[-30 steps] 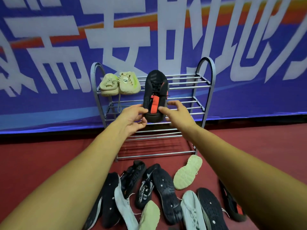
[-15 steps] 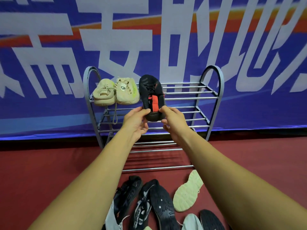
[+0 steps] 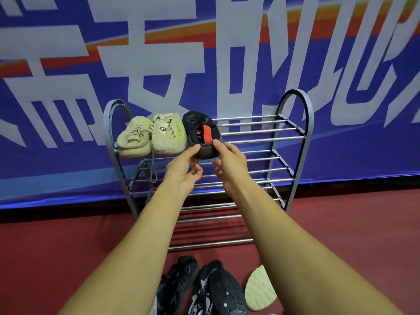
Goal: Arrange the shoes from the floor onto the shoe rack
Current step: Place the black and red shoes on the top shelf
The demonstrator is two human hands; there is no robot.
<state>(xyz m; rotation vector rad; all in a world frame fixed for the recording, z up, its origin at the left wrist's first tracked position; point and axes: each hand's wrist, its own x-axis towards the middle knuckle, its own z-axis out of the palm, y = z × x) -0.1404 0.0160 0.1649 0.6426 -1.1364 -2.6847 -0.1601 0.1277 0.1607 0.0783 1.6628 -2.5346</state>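
While the black shoe [image 3: 201,135] lies on the top shelf of the shoe rack [image 3: 295,137], just beside a beige pair [image 3: 154,138], both hands are at its heel. The left hand [image 3: 181,171] touches it with the thumb only, fingers loosely curled below and clear. The right hand [image 3: 229,164] also has its thumb there, but I cannot tell whether its fingers grip underneath.

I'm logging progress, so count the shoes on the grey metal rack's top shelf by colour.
Beige knit lace-up shoes: 2
Black knit shoe with red tongue: 1
Total: 3
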